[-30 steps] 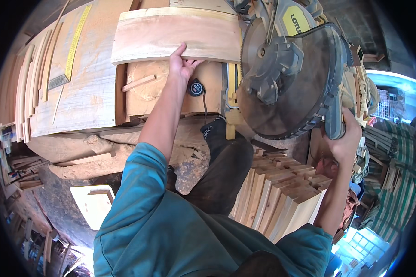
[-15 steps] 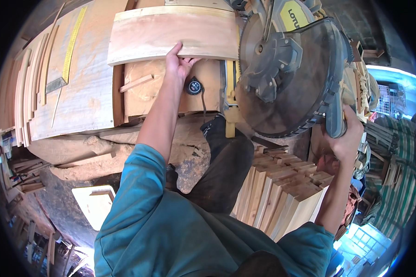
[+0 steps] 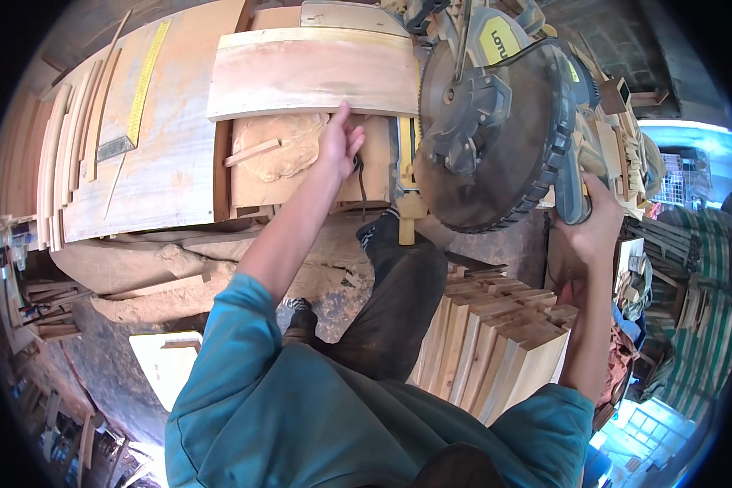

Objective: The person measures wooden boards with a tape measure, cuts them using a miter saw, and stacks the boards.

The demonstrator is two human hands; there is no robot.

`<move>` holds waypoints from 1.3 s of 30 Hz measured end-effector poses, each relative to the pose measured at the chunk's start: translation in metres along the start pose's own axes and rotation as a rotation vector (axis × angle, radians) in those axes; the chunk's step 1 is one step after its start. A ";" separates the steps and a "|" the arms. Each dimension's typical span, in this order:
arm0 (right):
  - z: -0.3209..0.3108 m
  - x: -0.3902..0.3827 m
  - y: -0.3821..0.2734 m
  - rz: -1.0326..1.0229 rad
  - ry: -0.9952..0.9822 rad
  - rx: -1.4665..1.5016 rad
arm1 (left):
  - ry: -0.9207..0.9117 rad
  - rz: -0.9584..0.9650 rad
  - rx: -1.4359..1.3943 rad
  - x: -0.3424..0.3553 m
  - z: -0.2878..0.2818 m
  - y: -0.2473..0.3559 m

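Note:
A wide, pale wooden board (image 3: 313, 73) lies flat across the bench, its right end beside the blade of a miter saw (image 3: 496, 138). At the board's near edge is my left hand (image 3: 339, 149), fingers apart; its thumb tip reaches that edge, though I cannot tell whether it touches. My right hand (image 3: 591, 224) is wrapped round the saw's grey handle (image 3: 573, 198). The large round blade with its dark guard stands just right of the board. A dark cord (image 3: 362, 183) hangs below my left hand, which hides whatever it is attached to.
Left on the bench lie a square with a yellow blade (image 3: 148, 81) and several thin wooden strips (image 3: 61, 163). A small stick (image 3: 252, 153) rests in the recess below the board. Stacked cut planks (image 3: 496, 342) stand near my right leg. A white panel (image 3: 159, 366) is at lower left.
My left hand has come off the board and shifted right, now covering the tape measure seen before. My right hand stays on the saw handle. The whole view has shifted slightly.

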State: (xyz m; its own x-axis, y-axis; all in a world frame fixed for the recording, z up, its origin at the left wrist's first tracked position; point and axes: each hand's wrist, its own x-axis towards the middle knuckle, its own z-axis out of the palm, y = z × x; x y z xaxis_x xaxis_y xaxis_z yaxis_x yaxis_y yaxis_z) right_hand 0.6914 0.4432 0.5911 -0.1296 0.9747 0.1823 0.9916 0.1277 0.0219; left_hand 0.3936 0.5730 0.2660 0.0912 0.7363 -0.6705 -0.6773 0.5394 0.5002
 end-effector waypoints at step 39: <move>-0.067 0.042 0.006 0.045 -0.171 0.130 | -0.018 0.852 2.370 0.038 0.014 0.129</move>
State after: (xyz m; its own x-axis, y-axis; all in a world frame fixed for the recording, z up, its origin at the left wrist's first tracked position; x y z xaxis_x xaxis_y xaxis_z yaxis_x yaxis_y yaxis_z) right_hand 0.6924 0.4729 0.6644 -0.0947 0.9954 0.0108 0.9892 0.0953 -0.1117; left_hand 0.3202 0.6764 0.3130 0.3712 0.9207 -0.1204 0.9284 -0.3700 0.0327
